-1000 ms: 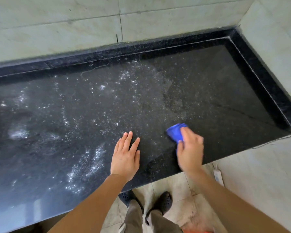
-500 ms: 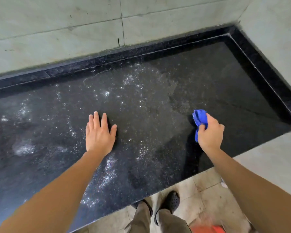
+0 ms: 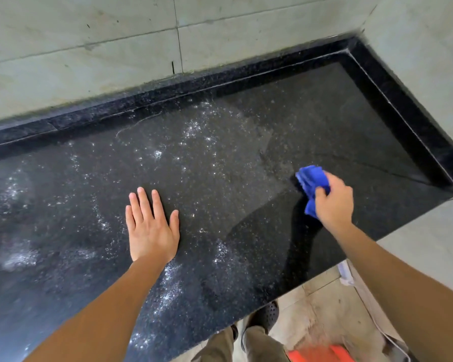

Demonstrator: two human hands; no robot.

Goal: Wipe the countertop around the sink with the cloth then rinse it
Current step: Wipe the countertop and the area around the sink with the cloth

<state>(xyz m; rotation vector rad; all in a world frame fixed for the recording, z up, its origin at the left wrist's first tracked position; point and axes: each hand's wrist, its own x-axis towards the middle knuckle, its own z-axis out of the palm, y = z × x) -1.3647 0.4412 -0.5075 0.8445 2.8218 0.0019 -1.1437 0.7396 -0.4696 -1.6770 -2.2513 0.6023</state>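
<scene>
We see a dark, speckled stone bench [image 3: 246,163] that fills most of the view and runs into a corner at the far right. A raised black rim [image 3: 168,94] borders it along the back and down the right side. Behind the rim stands a wall [image 3: 89,45] of pale tiles.

Our left hand [image 3: 152,228] lies flat on the bench, palm down, near the middle of the view. Its fingers [image 3: 145,205] are straight and close together, the thumb spread out to the right, and they hold nothing.

Our right hand [image 3: 334,202] is well apart from it, toward the right end of the bench. Its fingers are curled round a bunched blue cloth [image 3: 310,182], with the thumb pinching it from the near side. The cloth sticks out past the knuckles to the left. Its lower part seems to touch the stone, though the hand hides the exact contact.

White specks [image 3: 194,131] are scattered over the left and middle of the bench, thick in patches beside the left wrist and at the far left. The stone by the cloth and toward the corner looks darker and smoother.

Below the front edge of the bench we see a pale tiled floor [image 3: 322,304], a dark perforated shoe [image 3: 268,313] and the tops of khaki trousers [image 3: 256,346]. An orange thing [image 3: 322,354] is cut off by the bottom edge, and a thin white cord [image 3: 385,333] runs along the floor at the right.
</scene>
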